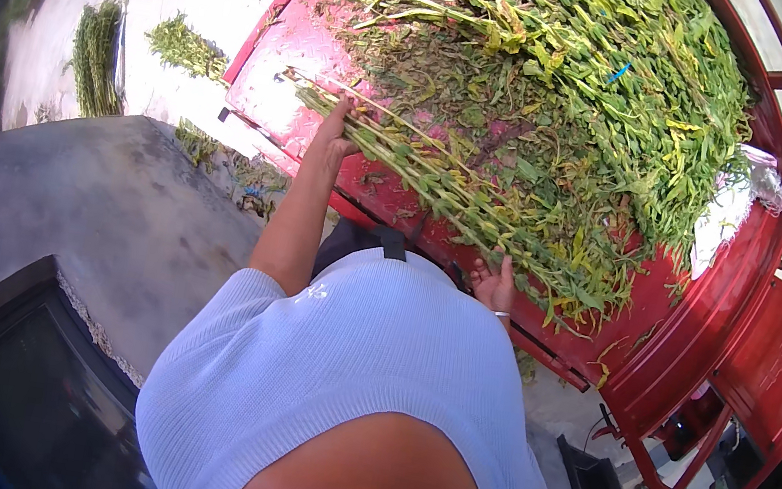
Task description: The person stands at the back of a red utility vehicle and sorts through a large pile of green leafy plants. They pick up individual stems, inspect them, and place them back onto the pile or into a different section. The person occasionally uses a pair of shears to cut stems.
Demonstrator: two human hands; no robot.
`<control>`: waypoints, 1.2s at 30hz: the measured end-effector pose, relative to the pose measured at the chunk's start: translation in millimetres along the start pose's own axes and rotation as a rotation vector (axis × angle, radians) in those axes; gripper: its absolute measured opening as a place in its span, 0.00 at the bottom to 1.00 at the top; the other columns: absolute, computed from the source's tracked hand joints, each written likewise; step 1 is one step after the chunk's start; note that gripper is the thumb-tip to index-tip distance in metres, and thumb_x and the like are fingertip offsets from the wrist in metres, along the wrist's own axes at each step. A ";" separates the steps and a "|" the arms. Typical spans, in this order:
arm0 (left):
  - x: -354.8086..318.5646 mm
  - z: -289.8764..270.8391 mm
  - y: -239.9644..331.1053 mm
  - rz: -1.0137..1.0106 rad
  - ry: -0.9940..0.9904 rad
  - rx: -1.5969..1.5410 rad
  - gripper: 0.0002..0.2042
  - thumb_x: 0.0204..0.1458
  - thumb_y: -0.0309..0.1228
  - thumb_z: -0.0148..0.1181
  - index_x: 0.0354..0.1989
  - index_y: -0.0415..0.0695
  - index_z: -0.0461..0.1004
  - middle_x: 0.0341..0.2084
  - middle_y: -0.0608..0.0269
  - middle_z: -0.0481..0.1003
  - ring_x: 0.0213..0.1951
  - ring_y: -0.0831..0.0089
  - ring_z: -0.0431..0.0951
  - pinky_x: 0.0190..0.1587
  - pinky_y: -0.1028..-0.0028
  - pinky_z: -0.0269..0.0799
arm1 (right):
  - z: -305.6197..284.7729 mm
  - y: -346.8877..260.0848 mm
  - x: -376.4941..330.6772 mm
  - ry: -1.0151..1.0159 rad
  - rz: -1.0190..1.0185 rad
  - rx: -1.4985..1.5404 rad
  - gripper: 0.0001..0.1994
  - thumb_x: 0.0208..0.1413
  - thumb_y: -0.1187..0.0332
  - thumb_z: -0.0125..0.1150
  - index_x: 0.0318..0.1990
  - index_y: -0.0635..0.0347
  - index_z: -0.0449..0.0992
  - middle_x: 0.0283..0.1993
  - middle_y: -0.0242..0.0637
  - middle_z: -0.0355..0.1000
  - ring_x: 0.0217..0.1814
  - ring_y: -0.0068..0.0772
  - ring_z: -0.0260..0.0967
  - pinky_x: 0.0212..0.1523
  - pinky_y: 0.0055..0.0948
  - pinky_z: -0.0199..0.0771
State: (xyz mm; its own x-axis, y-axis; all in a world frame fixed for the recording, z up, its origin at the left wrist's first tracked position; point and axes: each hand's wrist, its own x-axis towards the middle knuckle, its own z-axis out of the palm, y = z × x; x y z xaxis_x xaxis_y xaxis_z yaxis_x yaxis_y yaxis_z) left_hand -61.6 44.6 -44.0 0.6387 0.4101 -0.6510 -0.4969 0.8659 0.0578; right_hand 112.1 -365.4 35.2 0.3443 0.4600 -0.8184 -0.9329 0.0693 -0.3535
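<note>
Stalk bundle spanning both sets of fingers
Left hand has its fingers curled round the bare stems; right hand's are loosely half open at the leafy near edge, can't tell if they grip. If that side slips, I'd bet the leafy end flops into the loose leaves beyond the fingers. Long axis slants left fingers to right, cut ends poking past the left, leafy tips past the right.

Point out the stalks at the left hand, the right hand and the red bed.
Stalks (422, 174): head view, on the stems midway along the bundle.
Right hand (494, 284): head view, on the middle of the hand.
Red bed (287, 47): head view, on bare floor near its left end.
</note>
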 end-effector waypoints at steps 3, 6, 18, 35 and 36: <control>15.4 -0.2 3.3 0.127 0.113 0.016 0.17 0.56 0.47 0.47 0.29 0.44 0.67 0.16 0.65 0.67 0.23 0.66 0.69 0.35 0.59 0.72 | 7.8 4.3 23.4 -0.002 0.069 -0.035 0.25 0.55 0.45 0.49 0.41 0.62 0.70 0.36 0.35 0.73 0.38 0.29 0.70 0.34 0.29 0.70; 40.1 -35.1 10.0 0.258 0.426 0.046 0.09 0.54 0.34 0.54 0.35 0.41 0.67 0.27 0.59 0.73 0.25 0.64 0.73 0.29 0.62 0.74 | 13.3 12.8 57.8 0.073 0.198 -0.067 0.21 0.56 0.48 0.51 0.41 0.59 0.66 0.36 0.37 0.72 0.34 0.32 0.71 0.29 0.31 0.71; -18.2 26.6 -27.4 0.644 0.694 0.919 0.20 0.42 0.29 0.67 0.41 0.33 0.68 0.31 0.55 0.73 0.32 0.66 0.75 0.30 0.72 0.71 | 30.4 -103.2 46.3 0.048 -0.211 -1.826 0.24 0.46 0.54 0.62 0.41 0.68 0.72 0.34 0.46 0.74 0.28 0.35 0.74 0.32 0.32 0.73; -37.7 32.8 -30.4 0.843 0.898 1.218 0.24 0.44 0.31 0.64 0.49 0.36 0.64 0.44 0.52 0.67 0.43 0.67 0.71 0.43 0.72 0.70 | 358.9 -149.7 241.0 0.425 -1.281 -2.314 0.27 0.41 0.60 0.65 0.51 0.48 0.63 0.51 0.39 0.60 0.54 0.49 0.56 0.34 0.43 0.73; -32.1 41.9 -27.1 0.802 0.825 1.115 0.23 0.45 0.31 0.63 0.49 0.36 0.64 0.44 0.53 0.67 0.43 0.67 0.71 0.42 0.72 0.70 | 355.5 -150.4 248.9 0.402 -1.302 -2.285 0.22 0.43 0.66 0.62 0.49 0.50 0.65 0.49 0.39 0.62 0.53 0.50 0.57 0.34 0.44 0.72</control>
State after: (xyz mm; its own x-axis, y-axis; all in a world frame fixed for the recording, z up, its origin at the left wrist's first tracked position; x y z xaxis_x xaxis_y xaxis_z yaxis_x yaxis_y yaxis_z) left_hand -44.0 19.9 7.1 -0.2246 0.9008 -0.3717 0.3613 0.4313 0.8267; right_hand 300.5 53.4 45.8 0.5371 0.8396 0.0808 0.8372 -0.5423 0.0702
